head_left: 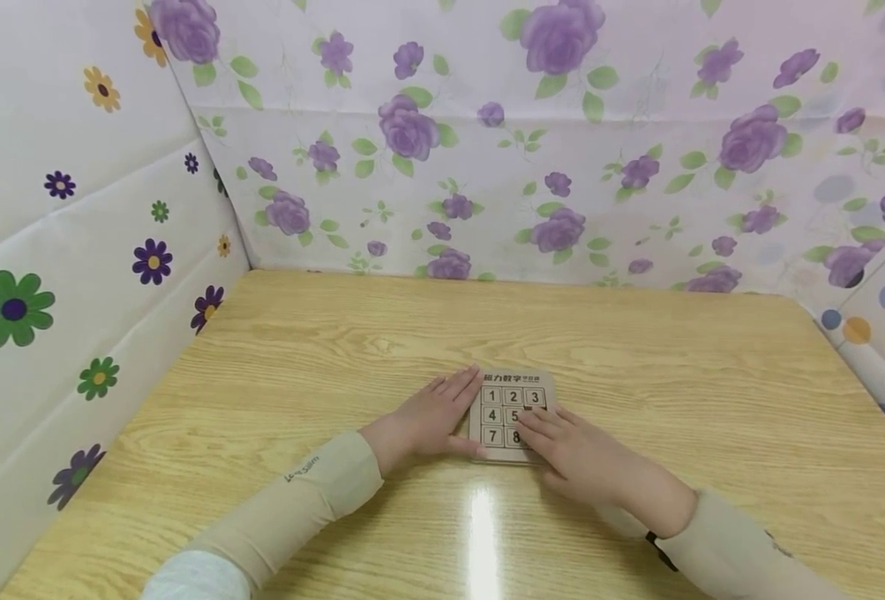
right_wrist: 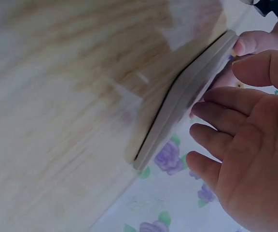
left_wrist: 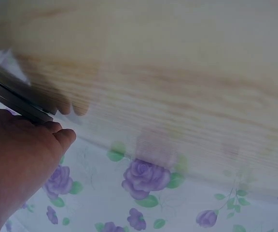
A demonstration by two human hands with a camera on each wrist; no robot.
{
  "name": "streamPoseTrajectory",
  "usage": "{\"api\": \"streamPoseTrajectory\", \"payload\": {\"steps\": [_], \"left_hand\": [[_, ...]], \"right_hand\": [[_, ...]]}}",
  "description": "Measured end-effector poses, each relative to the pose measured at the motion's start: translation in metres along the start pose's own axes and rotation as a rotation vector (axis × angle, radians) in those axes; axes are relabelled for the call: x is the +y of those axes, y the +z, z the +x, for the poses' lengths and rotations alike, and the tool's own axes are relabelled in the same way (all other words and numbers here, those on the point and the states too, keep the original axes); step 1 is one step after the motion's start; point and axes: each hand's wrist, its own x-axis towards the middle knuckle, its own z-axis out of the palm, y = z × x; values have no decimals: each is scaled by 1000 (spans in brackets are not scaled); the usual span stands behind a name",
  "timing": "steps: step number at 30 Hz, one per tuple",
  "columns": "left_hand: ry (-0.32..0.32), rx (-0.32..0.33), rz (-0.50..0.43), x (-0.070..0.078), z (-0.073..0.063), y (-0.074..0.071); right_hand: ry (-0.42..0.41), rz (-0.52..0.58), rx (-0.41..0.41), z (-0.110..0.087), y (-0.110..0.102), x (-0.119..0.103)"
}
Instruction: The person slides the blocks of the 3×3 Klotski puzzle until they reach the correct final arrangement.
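A flat wooden number sliding puzzle [head_left: 493, 455] lies on the table, with dark numerals on square tiles and printed characters along its top edge. My left hand [head_left: 427, 422] holds its left side, fingers along the upper left edge and thumb at the lower left corner. My right hand [head_left: 588, 458] reaches over the right side, its fingertips on the tiles near 5 and 8. These fingers hide the lower right tiles. A dark gap shows below the 3. In the right wrist view, the puzzle [right_wrist: 182, 99] appears edge-on beside the loosely extended fingers [right_wrist: 211, 137].
The wooden table [head_left: 322, 333] has a glossy surface with a bright reflection near the front. Flower-printed cloth [head_left: 405, 192] rises behind it, and another flowered cloth [head_left: 52, 250] stands along the left. A dotted cloth [head_left: 881, 325] borders the right side.
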Motion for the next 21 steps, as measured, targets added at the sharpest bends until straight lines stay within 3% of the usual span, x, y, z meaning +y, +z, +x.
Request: {"api": "streamPoseTrajectory", "payload": {"steps": [10,21], "left_hand": [[0,11,-4,-2,0,-2],[9,9,-6,-1,1,1]], "right_hand": [[9,-52,-2,-21,-4,-7],[16,-62,42,-15,4,6]]}}
